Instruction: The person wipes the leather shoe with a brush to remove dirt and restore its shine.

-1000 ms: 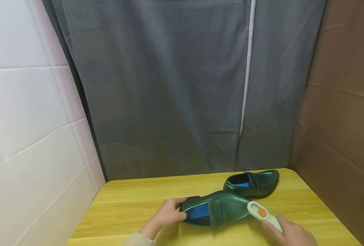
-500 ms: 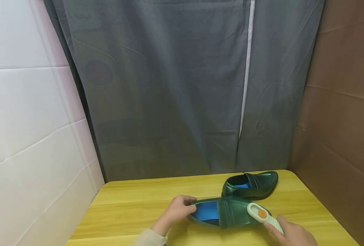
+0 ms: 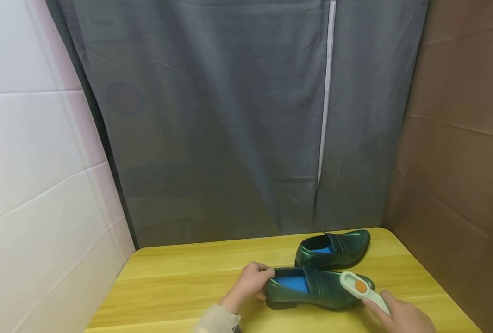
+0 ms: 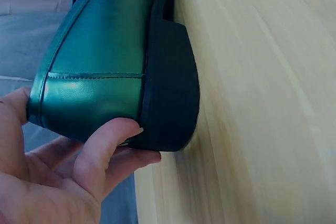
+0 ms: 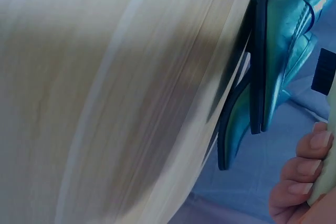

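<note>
My left hand [image 3: 252,283] grips a dark green loafer [image 3: 329,289] with a blue insole by its heel. The left wrist view shows the thumb [image 4: 107,145] on the back of the shoe, just above the black heel block [image 4: 170,90]. The loafer stands nearly upright close over the table, toe to the right. My right hand [image 3: 406,317] holds a pale green brush [image 3: 360,286] with an orange button, its head overlapping the loafer's toe in the head view. In the right wrist view, the brush's black bristles [image 5: 324,72] are apart from the shoe, and curled fingers hold the handle.
A matching loafer [image 3: 338,249] sits behind the held one, toe to the right, on the yellow wood-grain table [image 3: 179,286]. A grey curtain [image 3: 221,115] hangs behind the table. White panels [image 3: 42,185] stand left and a brown one [image 3: 458,138] right.
The loafer has moved right and rolled from tilted, opening toward me, to nearly upright. My left hand has moved with it, still at the heel. The brush has barely moved.
</note>
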Available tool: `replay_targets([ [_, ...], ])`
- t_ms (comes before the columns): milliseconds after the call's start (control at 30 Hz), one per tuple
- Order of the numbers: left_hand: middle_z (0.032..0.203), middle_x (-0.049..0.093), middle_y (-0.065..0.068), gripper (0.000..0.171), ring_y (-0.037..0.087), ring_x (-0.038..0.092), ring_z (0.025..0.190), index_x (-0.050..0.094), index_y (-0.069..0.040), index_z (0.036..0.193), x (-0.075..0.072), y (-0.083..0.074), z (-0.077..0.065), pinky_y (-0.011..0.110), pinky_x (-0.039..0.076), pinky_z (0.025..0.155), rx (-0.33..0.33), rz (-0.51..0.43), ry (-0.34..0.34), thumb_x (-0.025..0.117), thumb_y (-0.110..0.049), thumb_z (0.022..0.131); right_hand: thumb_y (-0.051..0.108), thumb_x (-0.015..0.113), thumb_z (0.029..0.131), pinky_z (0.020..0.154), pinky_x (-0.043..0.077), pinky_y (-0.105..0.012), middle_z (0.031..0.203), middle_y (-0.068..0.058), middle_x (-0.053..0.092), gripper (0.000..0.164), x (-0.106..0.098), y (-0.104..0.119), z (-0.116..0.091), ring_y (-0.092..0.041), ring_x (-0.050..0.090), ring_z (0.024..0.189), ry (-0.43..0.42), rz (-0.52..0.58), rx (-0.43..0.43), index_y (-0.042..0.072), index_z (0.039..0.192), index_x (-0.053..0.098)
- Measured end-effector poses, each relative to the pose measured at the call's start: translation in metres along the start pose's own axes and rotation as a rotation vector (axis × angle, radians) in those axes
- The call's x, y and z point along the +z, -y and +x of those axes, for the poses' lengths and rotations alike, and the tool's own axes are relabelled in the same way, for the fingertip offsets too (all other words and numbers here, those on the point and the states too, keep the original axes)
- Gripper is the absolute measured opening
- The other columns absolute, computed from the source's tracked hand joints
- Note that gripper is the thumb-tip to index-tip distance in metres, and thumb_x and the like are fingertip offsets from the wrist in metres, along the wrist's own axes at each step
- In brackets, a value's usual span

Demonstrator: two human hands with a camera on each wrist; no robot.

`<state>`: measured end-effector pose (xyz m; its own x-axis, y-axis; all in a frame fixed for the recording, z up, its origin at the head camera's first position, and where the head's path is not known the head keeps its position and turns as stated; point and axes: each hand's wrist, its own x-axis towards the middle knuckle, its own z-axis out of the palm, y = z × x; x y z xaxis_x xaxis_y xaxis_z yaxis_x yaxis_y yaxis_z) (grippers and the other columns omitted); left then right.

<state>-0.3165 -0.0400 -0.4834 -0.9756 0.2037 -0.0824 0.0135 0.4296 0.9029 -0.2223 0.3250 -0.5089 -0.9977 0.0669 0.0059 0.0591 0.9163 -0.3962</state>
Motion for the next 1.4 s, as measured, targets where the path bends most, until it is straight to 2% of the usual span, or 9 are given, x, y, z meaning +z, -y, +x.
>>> replay_targets([
  [200,0.084,0.064,0.008,0.029,0.017,0.063,0.061,0.072,0.003,0.1,0.011,-0.006,0.004,0.036,0.059,0.05,-0.064,-0.059,0.025,0.062,-0.019,0.085,0.07,0.047,0.096,0.053,0.03,-0.032,0.065,-0.001,0.044,0.056,-0.004,-0.002,0.002,-0.018,0.045,0.058,0.041,0.007,0.002,0.014,0.096,0.053],
  [400,0.087,0.061,0.009,0.03,0.018,0.06,0.066,0.068,0.004,0.102,0.027,-0.015,0.008,0.029,0.055,0.046,-0.097,-0.119,0.034,0.061,-0.02,0.085,0.068,0.048,0.097,0.053,0.03,-0.032,0.064,0.0,0.043,0.052,-0.007,-0.006,0.0,-0.018,0.044,0.057,0.046,0.017,-0.007,0.016,0.092,0.051],
  [633,0.086,0.061,0.01,0.031,0.019,0.059,0.062,0.067,0.004,0.104,0.045,-0.022,0.017,0.026,0.052,0.041,-0.099,-0.184,0.019,0.062,-0.019,0.084,0.067,0.05,0.096,0.052,0.031,-0.032,0.064,0.0,0.044,0.051,-0.006,-0.011,-0.002,-0.018,0.044,0.057,0.035,0.01,-0.018,0.016,0.089,0.049],
  [867,0.083,0.059,0.009,0.028,0.017,0.057,0.056,0.067,0.003,0.102,0.058,-0.029,0.023,0.027,0.052,0.041,-0.109,-0.228,0.021,0.062,-0.018,0.085,0.072,0.047,0.094,0.055,0.031,-0.032,0.066,0.0,0.046,0.057,-0.005,-0.013,-0.003,-0.018,0.045,0.059,0.095,-0.005,0.01,0.015,0.092,0.052],
  [1133,0.083,0.058,0.008,0.023,0.014,0.053,0.049,0.066,0.001,0.097,0.066,-0.035,0.03,0.028,0.054,0.043,-0.102,-0.26,0.016,0.062,-0.019,0.086,0.067,0.053,0.094,0.053,0.031,-0.032,0.064,0.001,0.044,0.05,-0.006,-0.018,-0.01,-0.017,0.044,0.057,0.046,-0.012,-0.016,0.018,0.088,0.051],
  [1400,0.083,0.057,0.008,0.024,0.015,0.052,0.049,0.067,0.001,0.095,0.078,-0.037,0.032,0.027,0.053,0.042,-0.123,-0.252,-0.029,0.064,-0.021,0.084,0.067,0.052,0.095,0.054,0.031,-0.03,0.066,0.002,0.048,0.047,-0.001,-0.023,-0.013,-0.016,0.046,0.058,0.121,-0.007,-0.02,0.02,0.09,0.054],
])
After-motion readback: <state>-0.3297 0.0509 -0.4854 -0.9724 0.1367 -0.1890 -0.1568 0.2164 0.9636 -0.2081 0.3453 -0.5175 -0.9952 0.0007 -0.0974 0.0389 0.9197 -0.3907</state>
